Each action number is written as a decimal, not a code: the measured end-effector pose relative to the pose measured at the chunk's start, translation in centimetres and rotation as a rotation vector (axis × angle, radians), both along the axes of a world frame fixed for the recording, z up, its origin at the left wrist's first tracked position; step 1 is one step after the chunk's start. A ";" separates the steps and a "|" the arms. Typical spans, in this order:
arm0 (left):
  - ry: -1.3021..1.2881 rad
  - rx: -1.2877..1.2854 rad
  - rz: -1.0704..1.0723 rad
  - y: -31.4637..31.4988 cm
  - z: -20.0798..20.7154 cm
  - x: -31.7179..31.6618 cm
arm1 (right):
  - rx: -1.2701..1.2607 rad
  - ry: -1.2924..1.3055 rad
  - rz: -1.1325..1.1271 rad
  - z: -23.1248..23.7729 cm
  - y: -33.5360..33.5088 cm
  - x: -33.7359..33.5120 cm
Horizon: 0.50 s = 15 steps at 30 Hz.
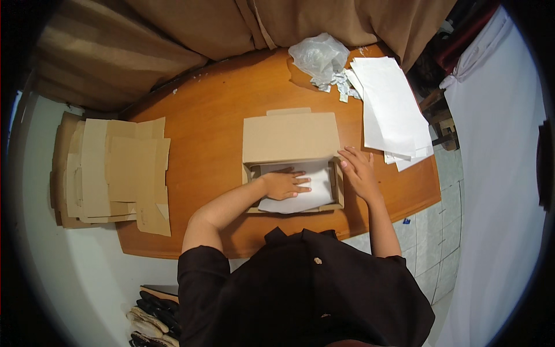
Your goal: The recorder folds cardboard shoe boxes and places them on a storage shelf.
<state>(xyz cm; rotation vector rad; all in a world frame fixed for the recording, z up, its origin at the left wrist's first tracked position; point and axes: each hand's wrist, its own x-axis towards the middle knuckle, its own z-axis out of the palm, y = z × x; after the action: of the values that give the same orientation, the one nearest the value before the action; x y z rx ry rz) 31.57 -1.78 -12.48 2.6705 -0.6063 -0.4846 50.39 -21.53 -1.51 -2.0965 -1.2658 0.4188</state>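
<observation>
An open cardboard box sits in the middle of the orange wooden table, its lid folded back away from me. White paper lines the inside. My left hand lies flat on that paper inside the box, fingers spread. My right hand rests on the box's right edge and the table beside it, fingers apart, holding nothing.
A stack of flattened cardboard blanks lies at the table's left end. White sheets are piled at the right, with a crumpled clear plastic bag behind them. Brown curtain hangs beyond the table. Shoes sit on the floor.
</observation>
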 end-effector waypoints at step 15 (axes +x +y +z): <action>0.305 -0.393 0.576 -1.6 10.1 -5.4 | -0.183 -0.408 -0.475 -12.5 14.2 12.5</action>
<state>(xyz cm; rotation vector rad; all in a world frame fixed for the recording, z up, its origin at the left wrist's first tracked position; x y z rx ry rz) 26.17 -3.34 -2.33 2.1915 0.1508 -0.5195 62.91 -7.36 -13.98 -2.6364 -0.9086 -0.1159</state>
